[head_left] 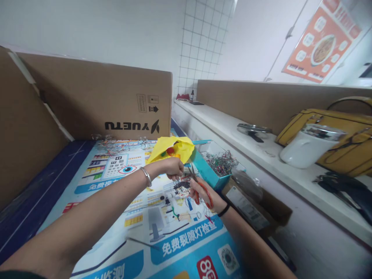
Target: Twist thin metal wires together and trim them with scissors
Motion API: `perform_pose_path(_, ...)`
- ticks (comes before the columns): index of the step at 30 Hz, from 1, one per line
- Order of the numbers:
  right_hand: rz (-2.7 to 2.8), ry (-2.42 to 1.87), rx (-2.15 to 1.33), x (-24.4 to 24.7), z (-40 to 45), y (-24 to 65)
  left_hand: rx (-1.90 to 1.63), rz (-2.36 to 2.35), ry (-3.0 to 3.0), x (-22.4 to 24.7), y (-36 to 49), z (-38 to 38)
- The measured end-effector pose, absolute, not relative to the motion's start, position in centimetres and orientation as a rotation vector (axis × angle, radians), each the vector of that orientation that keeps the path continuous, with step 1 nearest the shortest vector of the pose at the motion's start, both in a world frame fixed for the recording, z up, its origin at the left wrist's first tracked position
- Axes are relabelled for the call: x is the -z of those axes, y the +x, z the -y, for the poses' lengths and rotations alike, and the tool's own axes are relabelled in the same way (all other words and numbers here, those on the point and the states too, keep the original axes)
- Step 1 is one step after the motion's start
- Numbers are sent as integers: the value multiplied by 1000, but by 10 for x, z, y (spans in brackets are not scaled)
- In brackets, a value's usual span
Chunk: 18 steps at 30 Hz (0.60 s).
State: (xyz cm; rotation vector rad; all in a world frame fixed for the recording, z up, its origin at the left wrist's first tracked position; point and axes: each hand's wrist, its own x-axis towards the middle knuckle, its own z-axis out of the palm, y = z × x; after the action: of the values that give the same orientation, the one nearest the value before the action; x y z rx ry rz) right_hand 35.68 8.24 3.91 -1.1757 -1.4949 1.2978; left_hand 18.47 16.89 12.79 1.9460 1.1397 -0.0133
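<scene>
Orange-handled scissors (207, 197) are in my right hand (195, 189), which wears a black band at the wrist. Their blades point up and left, close to my left hand (174, 168). That hand is closed in a fist just in front of an open yellow bag (157, 149), and whatever its fingers hold is too small to make out. Inside the bag's mouth show small red and yellow pieces. On the printed sheet (139, 211) below my hands lie small dark, green and red bits. Right of the scissors stands a teal box (205, 168) filled with tangled, multicoloured wiry pieces (219, 162).
Cardboard panels (95, 97) wall the back and left. Thin clear-looking wiry pieces (109, 145) lie at the far left. A thin rod (142, 243) rests near the front. Along the right, a white ledge (232, 131) carries a white canister (309, 149) and a yellow bag (345, 131).
</scene>
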Motion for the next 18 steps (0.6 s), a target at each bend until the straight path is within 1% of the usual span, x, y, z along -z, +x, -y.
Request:
perform_pose_path(5, 1586, -1116, -1326, -48, -80, 359, -125, -1045, 1906, -114, 177, -169)
perform_pose_path(9, 1644, -1135, -1170, -63, -74, 362, -183, -946, 1897, -109, 182, -171)
perform_pose_path(18, 1608, -1177, -976, -68, -70, 375, -236, -865, 1789, -122, 205, -160)
